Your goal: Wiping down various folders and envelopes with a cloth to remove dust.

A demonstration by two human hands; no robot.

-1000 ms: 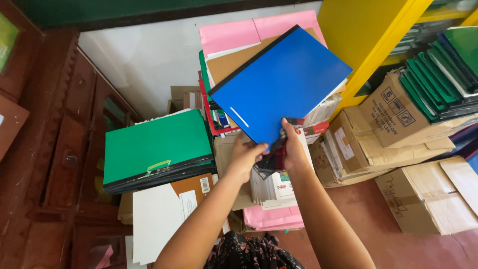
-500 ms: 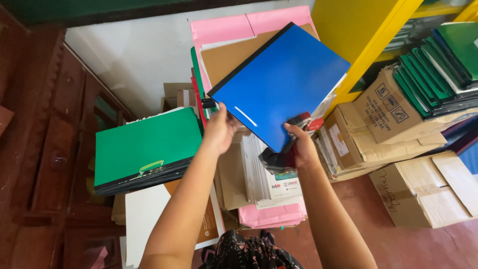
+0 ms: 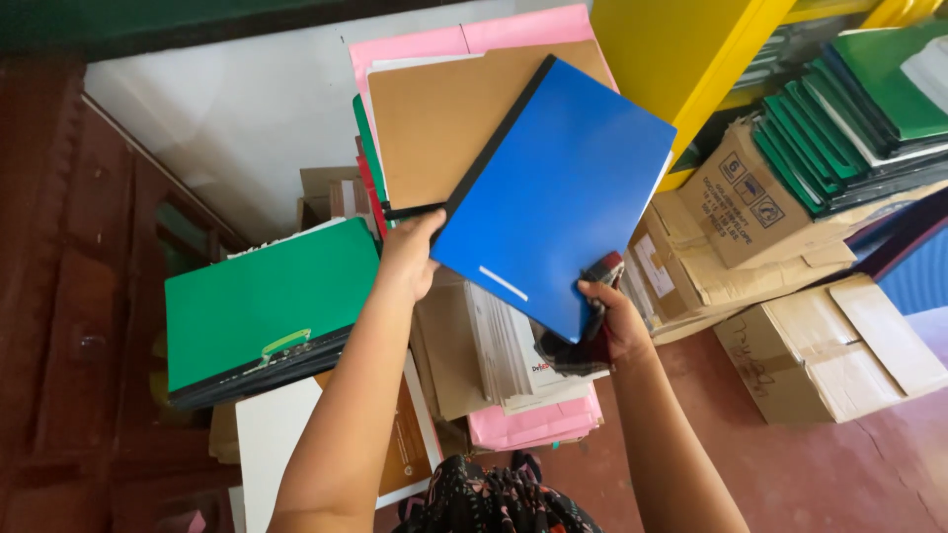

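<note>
We're holding a blue folder (image 3: 553, 192) over the paper stacks: left hand (image 3: 410, 255) gripping its left edge, right hand (image 3: 612, 321) clamping the near corner along with a dark cloth (image 3: 573, 350). Green folder (image 3: 262, 301) sitting left.

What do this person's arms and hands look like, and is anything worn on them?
Both forearms are bare: no sleeves, gloves or watch show. The left hand and right hand show no rings that I can make out. At the bottom edge sits dark patterned clothing with small reddish marks.
</note>
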